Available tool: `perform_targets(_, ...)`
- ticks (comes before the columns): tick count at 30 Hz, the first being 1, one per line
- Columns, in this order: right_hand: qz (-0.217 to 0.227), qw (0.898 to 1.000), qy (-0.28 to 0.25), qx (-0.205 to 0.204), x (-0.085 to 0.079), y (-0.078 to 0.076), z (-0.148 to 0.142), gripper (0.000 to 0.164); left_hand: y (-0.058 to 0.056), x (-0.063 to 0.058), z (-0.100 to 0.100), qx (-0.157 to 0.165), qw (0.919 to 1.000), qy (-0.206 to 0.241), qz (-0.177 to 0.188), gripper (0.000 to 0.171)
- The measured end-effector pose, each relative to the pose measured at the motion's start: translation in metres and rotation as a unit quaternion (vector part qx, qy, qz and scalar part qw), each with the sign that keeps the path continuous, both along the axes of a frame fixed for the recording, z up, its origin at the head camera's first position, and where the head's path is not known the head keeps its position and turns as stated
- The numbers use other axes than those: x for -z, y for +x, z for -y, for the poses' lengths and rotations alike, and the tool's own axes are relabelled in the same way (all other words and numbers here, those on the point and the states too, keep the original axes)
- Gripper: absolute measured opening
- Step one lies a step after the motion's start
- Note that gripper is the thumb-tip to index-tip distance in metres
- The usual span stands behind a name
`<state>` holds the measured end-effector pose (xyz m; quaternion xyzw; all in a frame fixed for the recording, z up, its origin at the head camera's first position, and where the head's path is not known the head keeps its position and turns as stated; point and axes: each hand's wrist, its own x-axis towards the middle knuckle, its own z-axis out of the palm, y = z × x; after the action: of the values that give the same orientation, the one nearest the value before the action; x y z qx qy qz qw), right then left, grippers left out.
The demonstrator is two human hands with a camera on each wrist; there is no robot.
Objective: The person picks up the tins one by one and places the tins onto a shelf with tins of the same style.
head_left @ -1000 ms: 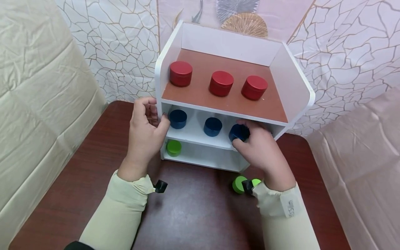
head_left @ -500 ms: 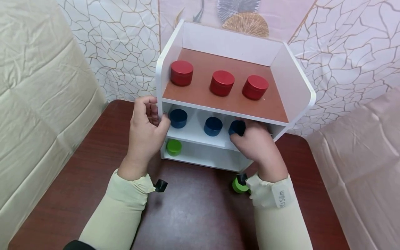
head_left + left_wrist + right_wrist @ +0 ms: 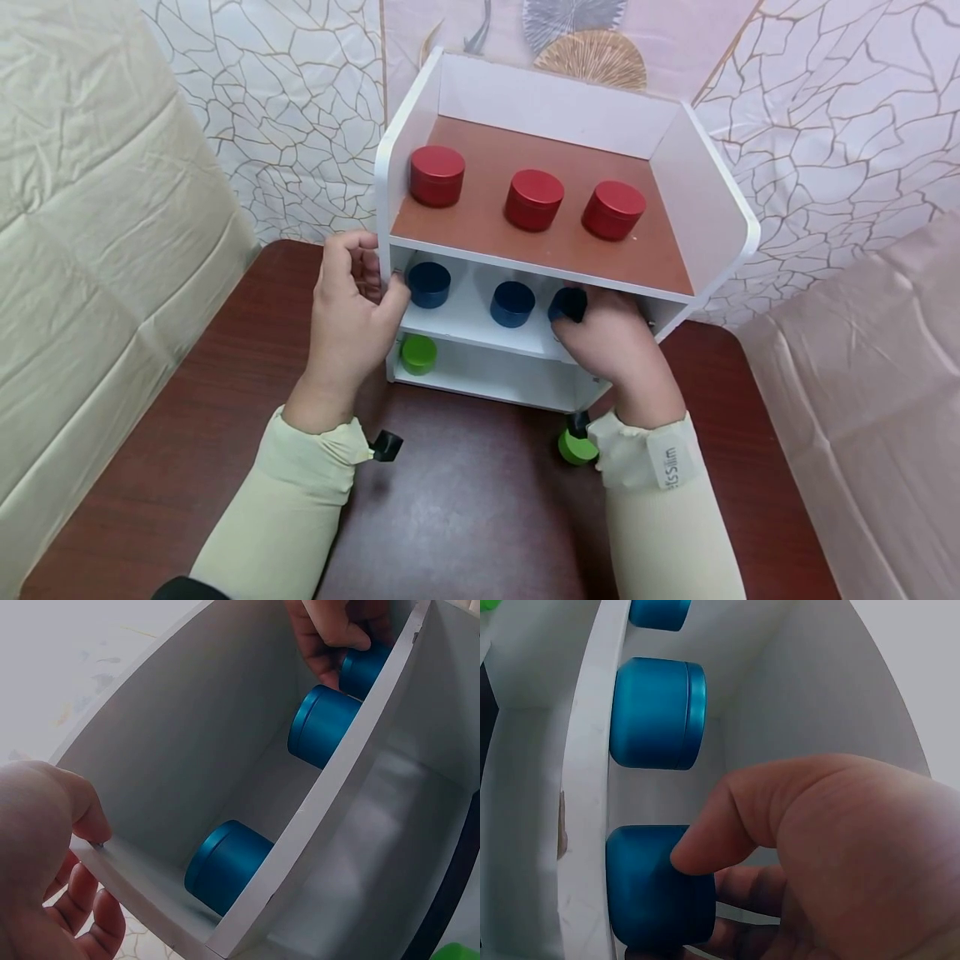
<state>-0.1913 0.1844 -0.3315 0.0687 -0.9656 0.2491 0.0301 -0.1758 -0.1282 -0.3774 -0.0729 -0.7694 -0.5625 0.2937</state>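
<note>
My right hand (image 3: 611, 333) grips the rightmost blue tin (image 3: 660, 885), its thumb on the near side and fingers behind. That round, lidded tin stands on the middle shelf of a white shelf unit (image 3: 487, 340). Two more blue tins share this shelf, a middle tin (image 3: 513, 304) and a left tin (image 3: 429, 285). My left hand (image 3: 348, 321) holds the unit's left side panel (image 3: 135, 889), thumb inside and fingers outside. On the brown top stand a left red tin (image 3: 437, 176), a middle red tin (image 3: 534, 200) and a right red tin (image 3: 613, 210).
A green tin (image 3: 417, 354) sits at the left of the bottom shelf. Another green tin (image 3: 577, 447) lies on the dark wooden table (image 3: 450, 500), partly behind the right cuff. Cloth hangs at both sides and a patterned wall covering stands behind the unit.
My right hand has pushed the rightmost blue tin slightly back and left on the middle shelf. The right cuff now covers more of the green tins on the table. My left hand stays put.
</note>
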Motion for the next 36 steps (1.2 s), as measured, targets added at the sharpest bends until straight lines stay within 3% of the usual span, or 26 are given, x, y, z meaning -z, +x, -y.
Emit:
perform_targets(24,0.0,1.0,-0.009,0.003,0.002,0.001,-0.001,0.091,0.0,0.0,0.0,0.003,1.0,0.001,0.001,0.043)
perform_targets(36,-0.014,0.999,-0.033,-0.009,-0.003,0.014,-0.002,0.098,-0.001,0.0,0.0,0.0,1.0,0.003,0.0,0.042)
